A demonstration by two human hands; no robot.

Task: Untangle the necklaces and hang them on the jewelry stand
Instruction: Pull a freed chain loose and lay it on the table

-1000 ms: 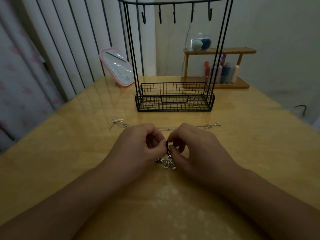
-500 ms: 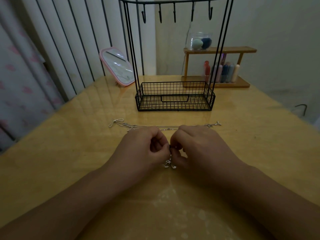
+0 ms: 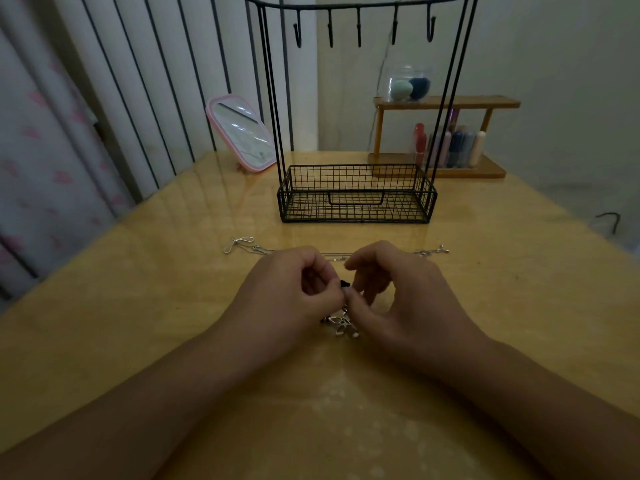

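Thin silver necklaces (image 3: 242,244) lie in a line across the wooden table (image 3: 138,323), their chains running behind my hands to a clasp end at the right. My left hand (image 3: 287,296) and my right hand (image 3: 398,303) meet at the middle, fingers curled, both pinching the tangled part. A silver flower-shaped pendant (image 3: 341,323) and a small dark bead show between the fingertips. The black wire jewelry stand (image 3: 356,195) stands behind, with a basket base and several bare hooks along its top bar.
A pink-framed mirror (image 3: 242,133) leans at the back left. A wooden shelf (image 3: 443,168) with small bottles and a clear jar of sponges stands at the back right. A curtain and striped wall border the table's left side.
My fingers have shifted on the tangle. The right hand's fingers have lifted and spread a little, so the pendant and dark bead show more than half a second ago.
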